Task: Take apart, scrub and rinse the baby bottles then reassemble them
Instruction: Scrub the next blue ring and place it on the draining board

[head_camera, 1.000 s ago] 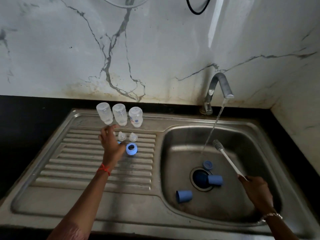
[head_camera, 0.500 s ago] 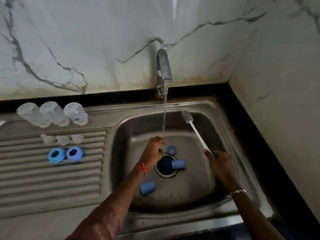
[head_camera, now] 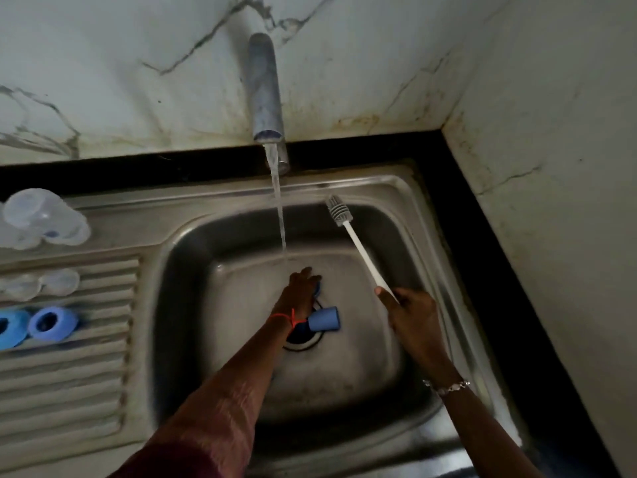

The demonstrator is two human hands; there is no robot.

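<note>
Right hand [head_camera: 410, 313] gripping bottle brush [head_camera: 360, 251] handle, left hand [head_camera: 298, 293] fingers on blue ring [head_camera: 317, 288], grasp unclear

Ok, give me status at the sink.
Left hand down at blue ring by drain, grip unclear. Right hand holds bottle brush, head up beside the stream. Blue cap lies at the drain; tap running.
</note>
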